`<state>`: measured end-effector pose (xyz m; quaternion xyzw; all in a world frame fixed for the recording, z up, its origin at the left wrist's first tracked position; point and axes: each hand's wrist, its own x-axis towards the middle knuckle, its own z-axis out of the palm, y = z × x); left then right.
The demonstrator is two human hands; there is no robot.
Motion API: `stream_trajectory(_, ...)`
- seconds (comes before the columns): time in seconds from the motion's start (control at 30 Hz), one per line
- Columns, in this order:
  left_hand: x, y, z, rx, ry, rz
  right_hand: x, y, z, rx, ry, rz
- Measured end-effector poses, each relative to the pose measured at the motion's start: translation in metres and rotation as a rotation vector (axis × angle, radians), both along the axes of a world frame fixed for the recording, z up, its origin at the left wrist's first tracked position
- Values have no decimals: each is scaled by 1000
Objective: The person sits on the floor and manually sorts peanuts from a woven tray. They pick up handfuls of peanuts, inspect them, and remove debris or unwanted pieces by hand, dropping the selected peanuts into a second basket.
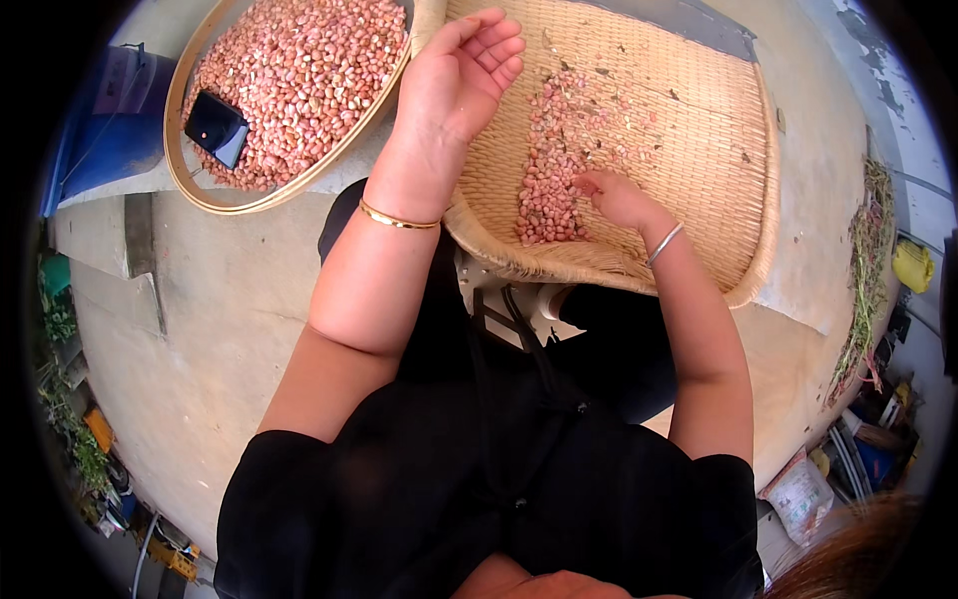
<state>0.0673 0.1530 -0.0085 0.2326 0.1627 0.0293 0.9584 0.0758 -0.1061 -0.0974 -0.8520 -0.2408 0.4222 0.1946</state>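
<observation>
Peanut kernels (550,183), pink and mixed with bits of dark debris, lie along the left part of a woven winnowing basket (711,180). At their right edge my right hand (610,196) reaches down with bent fingers at the kernels; whether it pinches one cannot be told. My left hand (468,75) is raised over the basket's left rim, palm up, fingers loosely curled, with nothing seen in it. To its left, a round shallow sieve (174,150) with a wooden rim holds a large heap of shelled peanuts (307,82). A dark smartphone (216,129) lies on that heap.
A blue bucket (123,112) stands left of the sieve. Concrete steps (112,239) are below it. Uprooted dried plants (864,277) lie along the right side, near a yellow bag (912,266) and a white printed sack (801,494). Potted greenery (82,449) lines the far left.
</observation>
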Motion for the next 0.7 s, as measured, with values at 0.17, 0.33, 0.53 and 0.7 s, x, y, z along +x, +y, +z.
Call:
stream_trajectory(0.17, 0, 0, -1, -7, -7, -15, -33, 38, 17, -33, 74, -37)
stream_trajectory(0.33, -1, -1, 1, 13, -6, -6, -52, 57, 7, 79, -29, 216)
stream_trajectory(0.53, -1, -1, 2, -6, -16, -20, -34, 41, 24, 383, 827, -320)
stream_trajectory(0.7, -11, -9, 10, -47, -5, -10, -36, 29, 58, 989, 1100, -829)
